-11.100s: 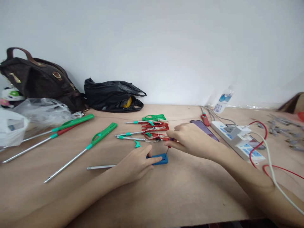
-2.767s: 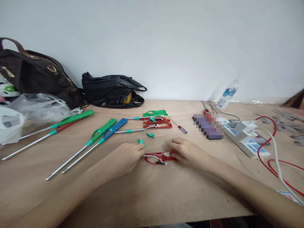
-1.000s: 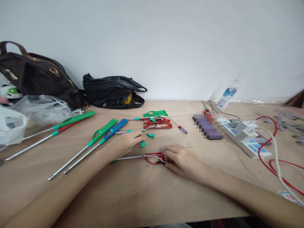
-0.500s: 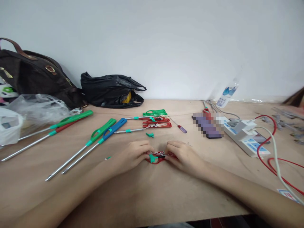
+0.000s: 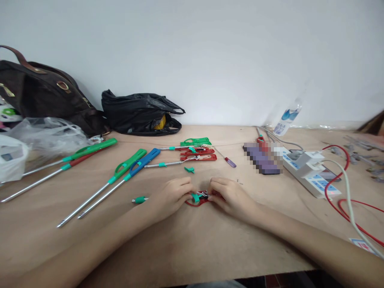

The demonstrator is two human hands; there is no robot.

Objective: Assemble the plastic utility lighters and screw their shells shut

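Observation:
Between my hands lies an opened red lighter handle with thin white wires and a small black part inside. A teal trigger sits in it, right by the fingertips of my left hand. That hand is closed in a pinch at the handle's left end, its fingertips partly hidden. My right hand pinches the right end, covering most of it. A metal lighter tube with a teal sleeve pokes out to the left from behind my left wrist. Just beyond my hands lies a loose teal trigger piece.
Opened red lighter halves, a green shell and a screwdriver lie beyond. Assembled long lighters are at left, near a black plastic bag. A phone, power strip and red cable lie at right.
The teal trigger in the handle has shifted slightly right along with my left fingertips. More of the teal-sleeved tube shows left of my wrist. My right hand has barely moved.

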